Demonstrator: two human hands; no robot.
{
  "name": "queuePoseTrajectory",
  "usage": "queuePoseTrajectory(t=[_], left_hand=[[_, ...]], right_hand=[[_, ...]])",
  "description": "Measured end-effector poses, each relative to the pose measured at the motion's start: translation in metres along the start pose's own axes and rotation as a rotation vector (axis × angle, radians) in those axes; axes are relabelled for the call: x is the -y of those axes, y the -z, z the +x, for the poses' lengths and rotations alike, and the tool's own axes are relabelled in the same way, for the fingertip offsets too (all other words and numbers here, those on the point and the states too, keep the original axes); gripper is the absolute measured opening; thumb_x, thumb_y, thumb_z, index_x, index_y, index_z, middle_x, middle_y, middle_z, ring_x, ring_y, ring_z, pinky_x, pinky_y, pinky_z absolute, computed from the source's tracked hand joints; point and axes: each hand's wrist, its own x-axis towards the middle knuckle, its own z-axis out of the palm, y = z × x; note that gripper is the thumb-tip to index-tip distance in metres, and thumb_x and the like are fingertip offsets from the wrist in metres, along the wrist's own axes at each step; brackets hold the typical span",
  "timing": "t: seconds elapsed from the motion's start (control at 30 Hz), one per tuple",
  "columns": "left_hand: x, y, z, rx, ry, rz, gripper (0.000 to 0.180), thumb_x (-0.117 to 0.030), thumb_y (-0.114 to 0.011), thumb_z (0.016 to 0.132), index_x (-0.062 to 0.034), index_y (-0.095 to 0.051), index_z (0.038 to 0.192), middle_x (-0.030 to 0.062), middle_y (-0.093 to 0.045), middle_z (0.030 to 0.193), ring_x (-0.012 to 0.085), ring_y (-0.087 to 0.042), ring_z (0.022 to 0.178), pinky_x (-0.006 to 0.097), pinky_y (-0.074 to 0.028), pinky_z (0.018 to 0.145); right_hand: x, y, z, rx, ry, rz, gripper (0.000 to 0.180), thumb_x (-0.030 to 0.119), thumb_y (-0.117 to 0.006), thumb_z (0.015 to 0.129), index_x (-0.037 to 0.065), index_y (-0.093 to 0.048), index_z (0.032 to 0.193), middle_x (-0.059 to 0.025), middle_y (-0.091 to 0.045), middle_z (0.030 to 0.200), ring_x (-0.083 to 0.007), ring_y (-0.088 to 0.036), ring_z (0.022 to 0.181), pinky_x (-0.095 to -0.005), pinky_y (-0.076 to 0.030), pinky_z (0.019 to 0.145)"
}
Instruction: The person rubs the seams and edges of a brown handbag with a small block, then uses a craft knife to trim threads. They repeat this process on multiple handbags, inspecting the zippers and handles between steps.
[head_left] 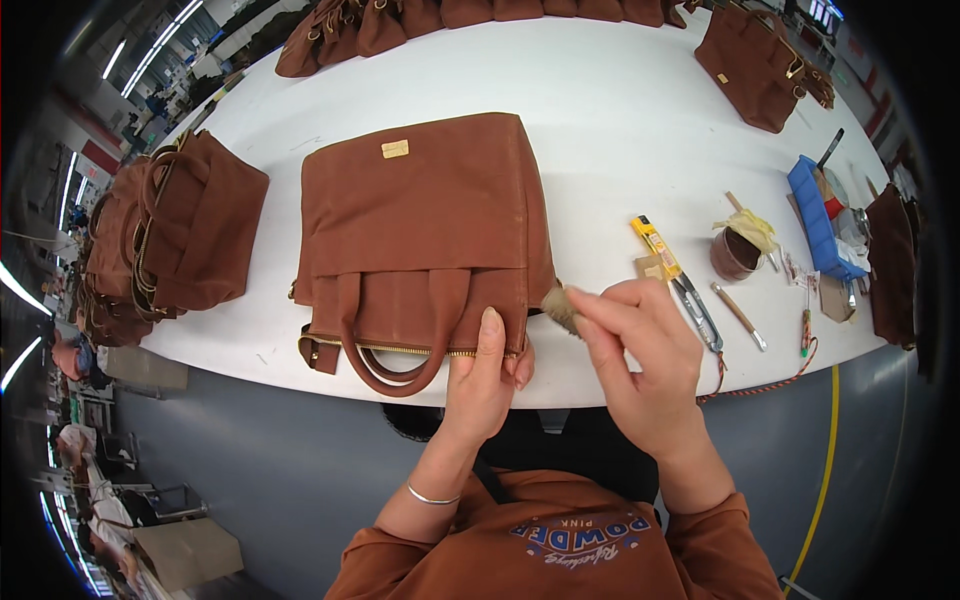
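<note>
A: What's at the far left?

B: A pile of brown bags (160, 235) at the left edge of the white table (620, 120). Right of it, in the middle, the brown handbag (425, 215) lies flat, handles (395, 345) and zipper toward the near edge.

A: And the hands?

B: The left hand (487, 375) pins the bag's near right corner, fingers closed on the zipper edge. The right hand (640, 350) pinches a small tan pad (562, 308) against that corner, grip narrow.

A: How should it be done well?

B: I'd hold the corner taut and rub lightly along the seam. Further right lie a yellow cutter (655, 245), scissors (700, 310), a brown cup (735, 252) and a blue tray (818, 215).
</note>
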Motion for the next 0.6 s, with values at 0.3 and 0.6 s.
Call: queuePoseTrajectory(t=[0.3, 0.6], left_hand=[[-0.012, 0.027, 0.008, 0.267, 0.438, -0.851, 0.036, -0.030, -0.031, 0.108, -0.0104, -0.041, 0.080, -0.0044, -0.036, 0.061, 0.0055, -0.036, 0.050, 0.019, -0.030, 0.041], [-0.019, 0.036, -0.002, 0.314, 0.460, -0.984, 0.039, -0.031, -0.031, 0.108, -0.0126, -0.040, 0.075, -0.0048, -0.035, 0.058, 0.0051, -0.031, 0.044, 0.018, -0.028, 0.037]], right_hand=[[-0.058, 0.007, -0.009, -0.084, -0.338, -0.170, 0.019, -0.002, -0.060, 0.090, -0.003, -0.066, 0.107, -0.0136, -0.062, 0.089, -0.0239, -0.061, 0.070, -0.0297, -0.050, 0.060], [-0.058, 0.009, -0.011, -0.022, -0.315, -0.398, 0.031, 0.001, -0.064, 0.087, -0.003, -0.062, 0.118, -0.0178, -0.060, 0.109, -0.0293, -0.062, 0.088, -0.0353, -0.051, 0.069]])
